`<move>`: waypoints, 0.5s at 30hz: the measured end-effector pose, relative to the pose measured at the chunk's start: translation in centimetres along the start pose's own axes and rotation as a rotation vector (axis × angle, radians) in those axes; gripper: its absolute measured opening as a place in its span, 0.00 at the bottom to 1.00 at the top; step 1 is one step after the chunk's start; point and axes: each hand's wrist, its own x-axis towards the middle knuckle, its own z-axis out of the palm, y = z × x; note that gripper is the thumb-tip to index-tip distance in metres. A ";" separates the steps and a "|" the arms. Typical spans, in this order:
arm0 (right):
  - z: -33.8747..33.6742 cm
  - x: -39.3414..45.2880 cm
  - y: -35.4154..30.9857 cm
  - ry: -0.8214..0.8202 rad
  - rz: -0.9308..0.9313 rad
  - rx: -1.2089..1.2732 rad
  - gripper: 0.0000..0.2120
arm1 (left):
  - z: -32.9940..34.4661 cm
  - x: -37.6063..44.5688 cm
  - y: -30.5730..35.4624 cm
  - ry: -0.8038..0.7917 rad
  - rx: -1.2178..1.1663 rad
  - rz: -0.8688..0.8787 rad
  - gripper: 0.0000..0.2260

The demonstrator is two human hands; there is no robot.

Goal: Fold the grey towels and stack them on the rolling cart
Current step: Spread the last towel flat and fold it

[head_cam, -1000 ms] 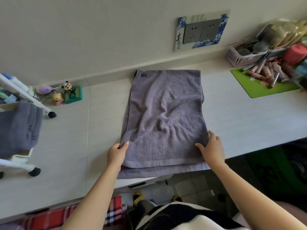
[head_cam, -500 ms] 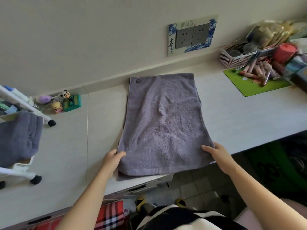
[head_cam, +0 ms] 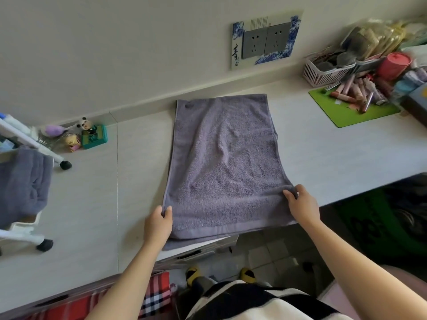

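- Head view: I see the grey towel (head_cam: 221, 162) lying flat on the table (head_cam: 323, 158), folded once already, with its near edge at the table's front edge.
- I think the step now is the next fold: lift the near end and bring it up to the far end by the wall.
- To do it well, I want both near corners to go up together and stay level, so the edges line up. A small wrinkle sits in the middle, so I would smooth it flat first.
- My left hand (head_cam: 158, 224) pinches the near left corner. The thumb lies on top of the cloth, and the fingers look tucked under the edge.
- My right hand (head_cam: 301, 204) pinches the near right side. The fingers curl around a little bunch of cloth, so this grip is small and tight too.
- Both grips hold only the towel. I cannot tell if they catch both layers or just the top one. It should be both, or the fold will slip apart.
- The rolling cart (head_cam: 22, 227) stands on the left, well apart from the towel. A folded grey towel (head_cam: 23, 181) already rests on it, so this one goes there after folding.
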 end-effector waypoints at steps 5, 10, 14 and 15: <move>0.5 -0.3 -0.1 -0.018 0.019 -0.086 0.11 | 1.3 -1.0 -1.1 -0.011 0.184 0.066 0.13; 1.0 -1.0 0.5 0.001 0.012 -0.100 0.10 | 1.9 -1.1 -1.7 0.014 0.325 0.092 0.11; 1.4 -1.3 0.6 0.026 0.015 -0.042 0.17 | 2.1 -1.1 -1.8 0.114 0.344 0.073 0.11; 1.4 -1.4 0.6 0.036 0.007 -0.038 0.20 | 2.3 -1.1 -1.8 0.139 0.343 0.110 0.14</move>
